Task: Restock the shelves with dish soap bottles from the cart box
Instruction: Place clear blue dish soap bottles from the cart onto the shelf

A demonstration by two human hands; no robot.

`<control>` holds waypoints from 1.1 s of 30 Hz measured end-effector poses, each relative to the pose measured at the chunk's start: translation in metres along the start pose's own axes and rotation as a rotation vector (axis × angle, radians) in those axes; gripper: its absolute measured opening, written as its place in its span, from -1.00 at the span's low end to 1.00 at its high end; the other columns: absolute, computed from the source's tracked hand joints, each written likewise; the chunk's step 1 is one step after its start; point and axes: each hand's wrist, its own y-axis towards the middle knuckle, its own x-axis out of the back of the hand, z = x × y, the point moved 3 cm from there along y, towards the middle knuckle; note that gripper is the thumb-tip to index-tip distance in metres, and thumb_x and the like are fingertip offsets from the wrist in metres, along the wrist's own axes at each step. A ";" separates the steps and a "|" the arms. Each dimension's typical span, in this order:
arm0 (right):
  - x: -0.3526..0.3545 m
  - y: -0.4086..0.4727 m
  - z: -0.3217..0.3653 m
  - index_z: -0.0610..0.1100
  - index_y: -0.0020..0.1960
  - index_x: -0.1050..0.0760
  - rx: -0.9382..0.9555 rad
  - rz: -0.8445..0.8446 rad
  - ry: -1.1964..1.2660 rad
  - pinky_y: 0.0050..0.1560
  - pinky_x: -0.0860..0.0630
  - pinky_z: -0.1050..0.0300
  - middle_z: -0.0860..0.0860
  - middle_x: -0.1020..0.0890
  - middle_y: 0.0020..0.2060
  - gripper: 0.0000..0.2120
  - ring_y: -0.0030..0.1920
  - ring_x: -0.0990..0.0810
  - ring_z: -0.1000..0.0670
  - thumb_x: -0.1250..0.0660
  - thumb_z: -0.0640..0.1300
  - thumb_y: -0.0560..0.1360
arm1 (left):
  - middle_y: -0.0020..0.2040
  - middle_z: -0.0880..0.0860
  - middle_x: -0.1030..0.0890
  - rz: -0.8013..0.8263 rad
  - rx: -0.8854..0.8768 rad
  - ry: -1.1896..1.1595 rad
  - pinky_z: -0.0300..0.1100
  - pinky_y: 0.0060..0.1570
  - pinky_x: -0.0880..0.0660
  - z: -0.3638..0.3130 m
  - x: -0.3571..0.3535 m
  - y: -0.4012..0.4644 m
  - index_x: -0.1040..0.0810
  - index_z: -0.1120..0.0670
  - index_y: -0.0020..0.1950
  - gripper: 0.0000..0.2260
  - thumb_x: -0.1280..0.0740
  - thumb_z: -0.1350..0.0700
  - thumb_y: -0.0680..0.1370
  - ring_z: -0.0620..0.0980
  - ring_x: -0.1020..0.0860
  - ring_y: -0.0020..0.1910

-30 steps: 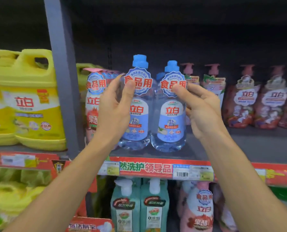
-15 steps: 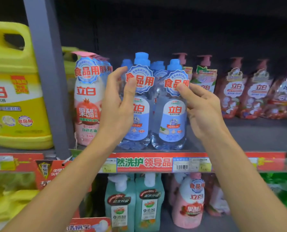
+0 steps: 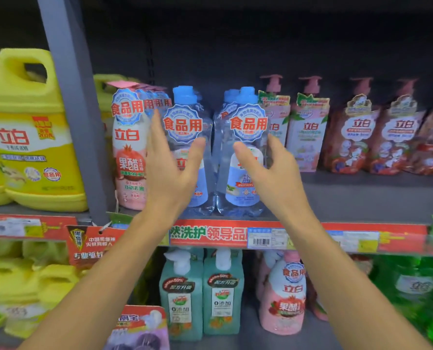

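Two clear dish soap bottles with blue caps stand side by side at the front edge of the grey shelf (image 3: 361,198). My left hand (image 3: 171,173) is spread in front of the left bottle (image 3: 185,122), fingers straight up along its left side and thumb across its label. My right hand (image 3: 271,178) is spread at the right bottle (image 3: 245,188), with the thumb on the label and the fingers by its right side. Neither hand is curled tightly round a bottle. More blue caps show behind the pair. The cart box is out of view.
A pink bottle (image 3: 129,157) stands just left of the pair, beside a grey upright post (image 3: 68,109) and yellow jugs (image 3: 31,137). Pink pump bottles (image 3: 308,132) and refill pouches (image 3: 356,140) fill the shelf to the right. Green and pink bottles stand on the shelf below.
Both hands have slid down from the round neck labels to the bottles' bodies and loosened, fingers now spread. The two bottles stand in the same place on the shelf.
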 end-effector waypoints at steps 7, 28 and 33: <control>0.003 -0.023 -0.004 -0.13 0.23 -0.43 0.015 -0.001 -0.496 0.05 -0.40 0.05 -0.04 -0.48 0.10 -0.41 0.19 -0.49 -0.10 -0.43 0.26 0.41 | 0.52 0.22 -0.20 -0.026 -0.046 0.301 -0.22 0.48 -0.12 -0.009 0.004 -0.026 0.00 0.27 0.59 -0.21 -0.28 -0.15 0.59 -0.03 -0.16 0.49; -0.001 -0.053 -0.020 -0.08 0.45 -0.21 -0.035 0.005 -0.301 0.00 -0.48 0.03 -0.08 -0.55 0.23 -0.26 0.19 -0.56 -0.14 -0.54 0.00 0.43 | 0.51 0.25 -0.14 0.191 0.205 0.802 0.00 0.26 -0.38 -0.032 -0.003 -0.041 0.04 0.26 0.58 -0.17 -0.33 -0.14 0.57 0.22 -0.22 0.44; -0.001 -0.052 -0.021 -0.09 0.30 -0.25 -0.045 0.027 -0.352 -0.10 -0.35 0.11 -0.07 -0.56 0.20 -0.40 0.16 -0.56 -0.15 -0.53 -0.03 0.44 | 0.52 0.30 -0.13 0.213 0.253 0.821 0.03 0.29 -0.36 -0.029 -0.014 -0.034 0.04 0.30 0.57 -0.18 -0.34 -0.11 0.58 0.26 -0.20 0.46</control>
